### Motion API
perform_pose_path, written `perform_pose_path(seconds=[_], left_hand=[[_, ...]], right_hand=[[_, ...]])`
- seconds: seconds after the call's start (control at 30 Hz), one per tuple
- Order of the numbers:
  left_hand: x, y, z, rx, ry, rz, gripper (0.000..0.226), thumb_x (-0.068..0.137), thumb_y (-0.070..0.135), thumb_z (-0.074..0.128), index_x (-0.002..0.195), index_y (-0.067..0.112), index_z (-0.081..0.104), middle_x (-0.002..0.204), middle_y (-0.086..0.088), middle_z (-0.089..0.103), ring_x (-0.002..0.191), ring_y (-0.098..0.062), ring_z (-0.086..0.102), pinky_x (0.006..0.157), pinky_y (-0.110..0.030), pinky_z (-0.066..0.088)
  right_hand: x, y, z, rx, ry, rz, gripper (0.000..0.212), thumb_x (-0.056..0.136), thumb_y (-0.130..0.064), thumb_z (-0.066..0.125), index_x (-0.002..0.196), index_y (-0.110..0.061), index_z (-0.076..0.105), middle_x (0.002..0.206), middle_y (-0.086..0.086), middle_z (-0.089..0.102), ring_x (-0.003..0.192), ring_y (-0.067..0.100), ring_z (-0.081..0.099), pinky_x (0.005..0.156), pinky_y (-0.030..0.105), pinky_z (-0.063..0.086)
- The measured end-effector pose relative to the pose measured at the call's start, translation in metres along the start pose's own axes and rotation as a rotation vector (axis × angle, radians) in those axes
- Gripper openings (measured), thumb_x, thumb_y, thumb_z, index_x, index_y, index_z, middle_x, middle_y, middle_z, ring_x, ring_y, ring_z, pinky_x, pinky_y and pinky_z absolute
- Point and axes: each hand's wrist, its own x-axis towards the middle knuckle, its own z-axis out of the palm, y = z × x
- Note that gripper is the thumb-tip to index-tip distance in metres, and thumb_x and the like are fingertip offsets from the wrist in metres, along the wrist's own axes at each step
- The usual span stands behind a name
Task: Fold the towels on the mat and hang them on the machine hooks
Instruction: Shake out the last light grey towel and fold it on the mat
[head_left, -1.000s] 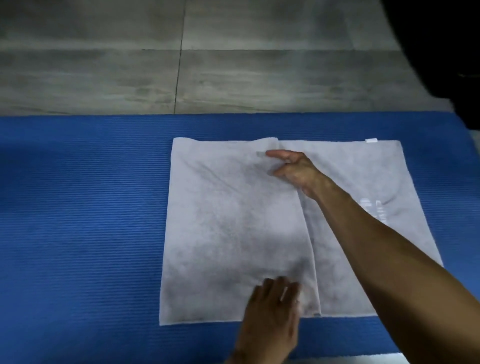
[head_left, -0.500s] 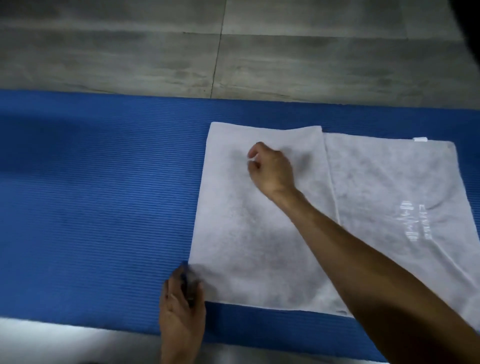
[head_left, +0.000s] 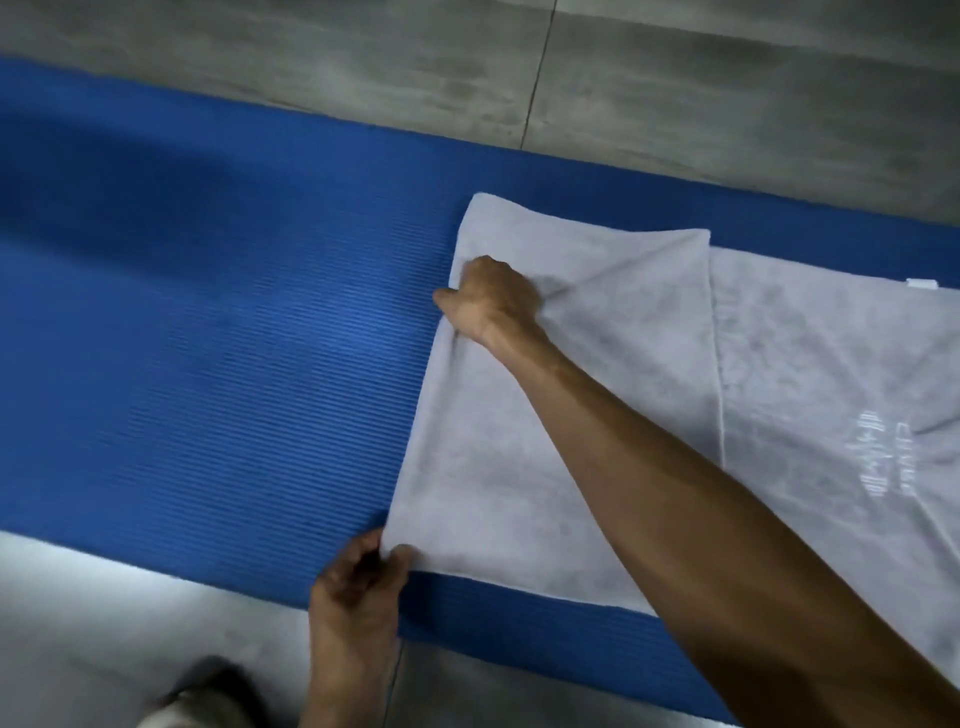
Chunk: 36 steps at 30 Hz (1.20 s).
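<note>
The white towel lies on the blue mat, filling the frame from its centre out toward 3 o'clock, with one panel already doubled over so that a vertical edge runs down the cloth at about 2 o'clock. Compared with half a second ago, the right hand has slid across the folded panel from its middle to its far-left fold line at roughly 11 o'clock of the towel, and its fingers are now clenched into the fabric there, bunching it into creases that fan toward the upper right. The left hand has stayed at the near-left corner, around 7 o'clock, but the corner is now pinched between thumb and fingertips and raised slightly off the mat. With both hands grasping the same left edge, the person appears ready to carry that edge over toward 3 o'clock for the next fold. The folding looks about midway; hanging is still ahead, and no machine hooks are in view. A grey tiled floor runs beyond the mat at 12 o'clock
</note>
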Motion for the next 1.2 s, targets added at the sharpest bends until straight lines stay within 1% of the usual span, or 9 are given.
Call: perform_pose_path(seconds=[0.2,0.33,0.47,0.6,0.73,0.8,0.9,1.0,1.2], left_hand=[[0.064,0.016,-0.082,0.066,0.237,0.126,0.028,0.081,-0.009,0.065,0.1,0.011,0.063,0.068,0.011,0.069,0.055,0.01,0.058,0.059,-0.003,0.045],[0.108,0.029,-0.129,0.152,0.332,0.072,0.033,0.078,0.0,0.072,0.109,0.008,0.064,0.071,0.011,0.07,0.051,0.01,0.056,0.054,-0.006,0.046],[0.106,0.039,-0.133,0.606,0.372,0.262,0.043,0.07,0.033,0.065,0.109,0.016,0.059,0.1,-0.016,0.062,0.087,-0.028,0.064,0.078,-0.04,0.052],[0.046,0.039,-0.056,0.696,-0.051,0.596,0.016,0.082,0.035,0.055,0.097,0.029,0.057,0.091,0.001,0.06,0.08,-0.026,0.061,0.073,-0.038,0.051],[-0.011,0.018,0.032,0.953,-0.341,0.855,0.027,0.086,0.051,0.049,0.089,0.026,0.06,0.087,0.007,0.061,0.077,-0.018,0.06,0.069,-0.034,0.051],[-0.022,0.01,0.053,1.149,-0.365,0.822,0.04,0.073,0.056,0.061,0.094,0.021,0.061,0.096,0.001,0.063,0.082,-0.02,0.061,0.072,-0.038,0.054],[-0.023,0.002,0.056,1.29,-0.303,0.794,0.046,0.064,0.033,0.075,0.103,0.012,0.063,0.1,-0.008,0.066,0.083,-0.026,0.064,0.071,-0.042,0.055],[-0.023,0.007,0.049,1.213,-0.303,0.774,0.046,0.062,0.016,0.068,0.107,0.014,0.063,0.09,-0.007,0.066,0.073,-0.025,0.063,0.062,-0.038,0.054],[-0.076,0.037,0.058,0.916,-0.361,1.017,0.024,0.066,0.02,0.046,0.083,0.018,0.064,0.079,0.0,0.062,0.065,-0.02,0.056,0.055,-0.027,0.048]], right_hand=[[0.007,-0.097,0.055,0.267,-0.049,-0.207,0.041,0.09,-0.029,0.057,0.055,-0.014,0.041,0.07,0.0,0.056,0.072,0.021,0.057,0.062,0.027,0.041],[0.005,-0.127,0.078,0.37,-0.179,-0.338,0.015,0.091,-0.019,0.058,0.08,-0.013,0.067,0.092,0.002,0.071,0.087,0.02,0.065,0.076,0.03,0.053],[0.01,-0.083,0.055,0.524,-0.05,-0.303,0.017,0.084,-0.008,0.059,0.095,-0.012,0.07,0.097,0.003,0.073,0.086,0.017,0.066,0.073,0.024,0.053],[0.044,-0.001,0.004,0.417,0.337,-0.008,0.022,0.089,-0.015,0.054,0.108,-0.017,0.064,0.114,0.002,0.067,0.102,0.02,0.062,0.077,0.023,0.047],[0.068,0.029,-0.014,0.295,0.106,0.118,0.031,0.087,-0.024,0.048,0.114,-0.019,0.065,0.126,0.006,0.06,0.117,0.027,0.054,0.1,0.038,0.046],[0.071,0.025,-0.015,0.438,0.017,0.135,0.032,0.075,-0.024,0.054,0.102,-0.017,0.069,0.11,0.003,0.067,0.104,0.025,0.061,0.091,0.035,0.052],[0.064,0.02,-0.027,0.749,-0.018,0.172,0.022,0.071,-0.007,0.059,0.092,-0.005,0.067,0.086,0.001,0.061,0.079,0.018,0.059,0.067,0.024,0.048],[0.051,0.027,-0.046,1.011,-0.024,0.151,0.036,0.077,0.002,0.058,0.112,0.006,0.066,0.089,0.006,0.059,0.079,0.018,0.056,0.066,0.029,0.046],[0.022,0.075,-0.1,1.047,-0.027,0.022,0.014,0.084,-0.013,0.067,0.095,-0.019,0.073,0.096,0.001,0.071,0.088,0.014,0.066,0.068,0.025,0.053]])
